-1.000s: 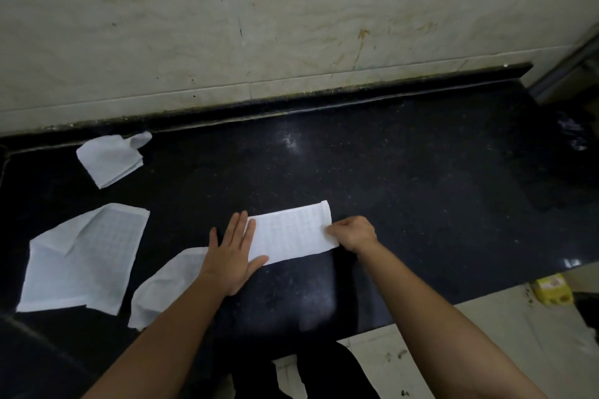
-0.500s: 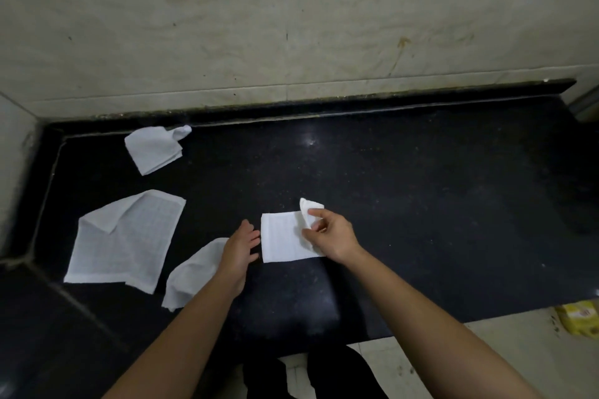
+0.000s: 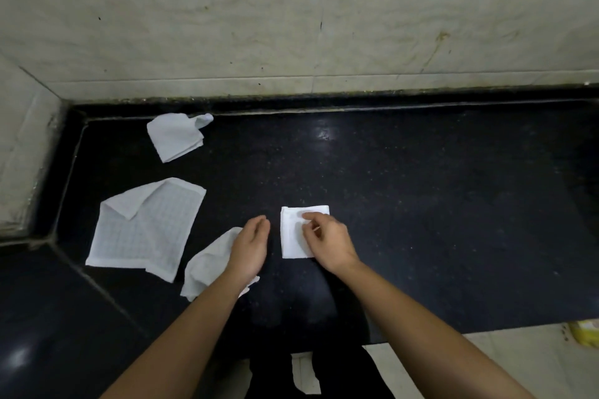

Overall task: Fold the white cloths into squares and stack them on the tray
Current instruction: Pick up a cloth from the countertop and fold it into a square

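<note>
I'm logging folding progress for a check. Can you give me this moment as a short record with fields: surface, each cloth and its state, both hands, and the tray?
surface: black counter against a pale wall
folded cloth: folded square, flat on the counter
right hand: right hand resting on the folded square, fingers pressing its top
left hand: left hand beside the square, not touching it
unfolded cloths: large cloth, one corner turned over; crumpled cloth partly under the left forearm
far cloth: small bundle near the wall
tray: not in view

Head view: we look steeply down from above onto the dark desk [image 3: 421, 204], facing the tiled wall [image 3: 291, 10].
Nearness: forearms fill our lower frame.
</note>
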